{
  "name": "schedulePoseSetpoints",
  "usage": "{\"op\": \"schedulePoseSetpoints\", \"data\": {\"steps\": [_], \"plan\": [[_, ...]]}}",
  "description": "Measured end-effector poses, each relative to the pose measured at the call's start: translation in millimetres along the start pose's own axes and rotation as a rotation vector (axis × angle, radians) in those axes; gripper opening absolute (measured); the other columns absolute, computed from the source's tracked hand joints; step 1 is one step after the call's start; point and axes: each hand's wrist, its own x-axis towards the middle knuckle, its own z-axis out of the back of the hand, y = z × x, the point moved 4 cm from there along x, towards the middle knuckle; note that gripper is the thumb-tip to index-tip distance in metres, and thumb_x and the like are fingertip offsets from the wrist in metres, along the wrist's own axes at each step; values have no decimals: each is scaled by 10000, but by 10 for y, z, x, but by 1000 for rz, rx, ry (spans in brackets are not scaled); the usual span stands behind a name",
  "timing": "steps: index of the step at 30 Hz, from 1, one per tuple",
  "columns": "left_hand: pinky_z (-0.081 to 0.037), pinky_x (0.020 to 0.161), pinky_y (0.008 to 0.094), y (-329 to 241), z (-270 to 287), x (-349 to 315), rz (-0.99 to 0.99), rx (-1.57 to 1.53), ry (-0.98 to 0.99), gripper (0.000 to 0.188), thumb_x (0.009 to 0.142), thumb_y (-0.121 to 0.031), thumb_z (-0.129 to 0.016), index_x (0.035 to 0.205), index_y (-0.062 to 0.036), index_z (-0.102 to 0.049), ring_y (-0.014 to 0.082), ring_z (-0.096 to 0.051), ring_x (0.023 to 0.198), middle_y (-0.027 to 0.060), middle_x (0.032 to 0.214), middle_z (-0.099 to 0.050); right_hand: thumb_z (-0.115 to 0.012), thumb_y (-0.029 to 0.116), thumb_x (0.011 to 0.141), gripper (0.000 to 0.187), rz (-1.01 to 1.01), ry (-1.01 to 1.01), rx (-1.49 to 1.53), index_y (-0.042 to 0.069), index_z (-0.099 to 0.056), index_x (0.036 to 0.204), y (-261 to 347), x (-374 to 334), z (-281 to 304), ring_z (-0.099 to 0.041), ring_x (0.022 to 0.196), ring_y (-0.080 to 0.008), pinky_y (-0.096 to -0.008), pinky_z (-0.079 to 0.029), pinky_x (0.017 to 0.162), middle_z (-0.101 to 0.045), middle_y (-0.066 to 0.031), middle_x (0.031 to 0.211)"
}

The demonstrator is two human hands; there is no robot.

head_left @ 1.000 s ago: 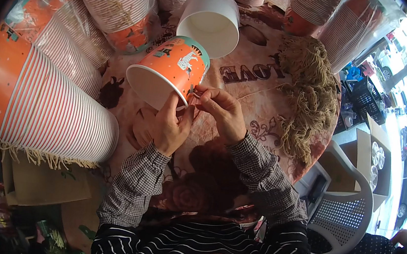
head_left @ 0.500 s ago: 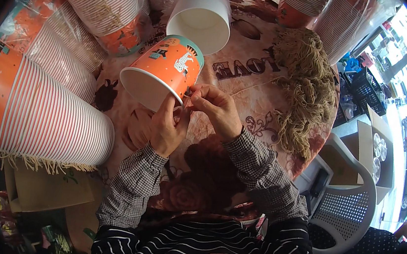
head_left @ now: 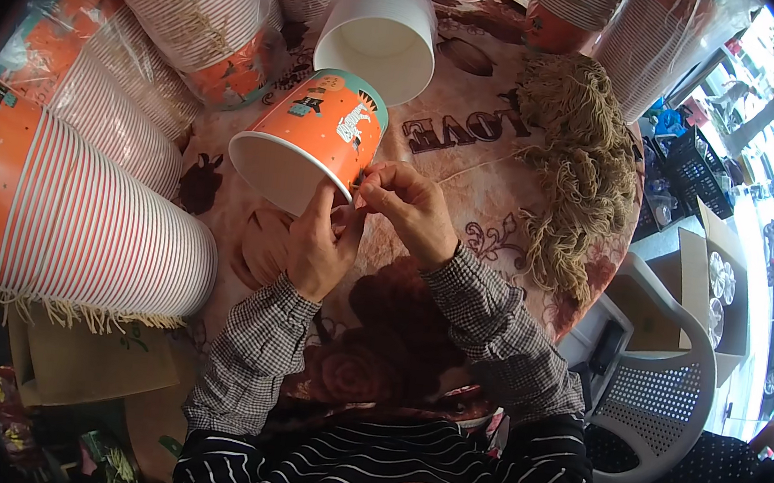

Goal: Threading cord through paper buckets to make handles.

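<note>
An orange paper bucket [head_left: 324, 126] with a green band and printed figures lies tipped, its white-rimmed mouth toward me. My left hand [head_left: 319, 244] grips its lower right rim, fingers on the wall and thumb near the edge. Right beside that rim my right hand [head_left: 409, 208] is closed in a pinch, fingertips almost meeting the left thumb. What the pinch holds is too small and hidden to make out. Behind the orange bucket, a white bucket [head_left: 374, 52] lies with its open mouth facing me. Tangled beige cords [head_left: 579, 167] lie in a heap to the right.
Tall nested stacks of buckets [head_left: 116, 213] crowd the left, the nearest with cord ends hanging from it. More plastic-wrapped stacks [head_left: 652, 52] stand at the back. A patterned cloth [head_left: 469, 175] covers the round table. To the right are a grey chair [head_left: 658, 402] and a cardboard box [head_left: 685, 273].
The orange bucket has turned and shifted very slightly. Both hands stay at its rim, the right fingertips moving a little closer to the left thumb.
</note>
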Motion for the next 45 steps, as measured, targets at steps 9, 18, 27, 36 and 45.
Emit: {"op": "schedulePoseSetpoints", "data": {"steps": [9, 18, 27, 36, 45], "plan": [[-582, 669, 356, -7, -20, -16, -53, 97, 3, 470, 855, -22, -628, 1283, -7, -436, 285, -683, 876, 164, 1088, -607, -655, 46, 878, 117, 117, -91, -314, -8, -605, 969, 126, -23, -41, -596, 853, -95, -245, -522, 724, -597, -36, 982], [-494, 800, 344, 114, 26, -21, 84, -248, -17, 265, 933, -114, -532, 1153, 33, -533, 236, -616, 894, 146, 1004, -617, -679, 68, 823, 160, 259, -151, -489, -2, -630, 959, 236, -61, -89, -645, 792, -188, -292, -539, 693, -603, -86, 925], [-493, 737, 333, 99, 67, 33, 32, 19, -156, 163, 950, -114, -537, 1042, 14, -578, 229, -625, 826, 122, 903, -632, -669, 53, 823, 164, 274, -126, -523, -8, -622, 968, 285, -55, -112, -638, 803, -189, -284, -545, 687, -584, -102, 955], [-501, 681, 341, -299, 125, -12, -276, 210, -316, 70, 884, -61, -612, 940, -19, -616, 255, -593, 834, 97, 950, -575, -596, -73, 815, 358, 291, 2, -485, -17, -525, 1161, 218, -6, -59, -590, 1098, -202, -324, -501, 944, -571, -113, 1179], [-532, 777, 342, -46, 88, 190, -222, 110, -270, 152, 882, -43, -615, 1020, -13, -668, 276, -659, 886, 131, 973, -670, -625, 42, 804, 268, 272, 57, -628, -14, -582, 1062, 187, 4, -65, -662, 896, -323, -377, -534, 758, -648, -191, 1031]]}}
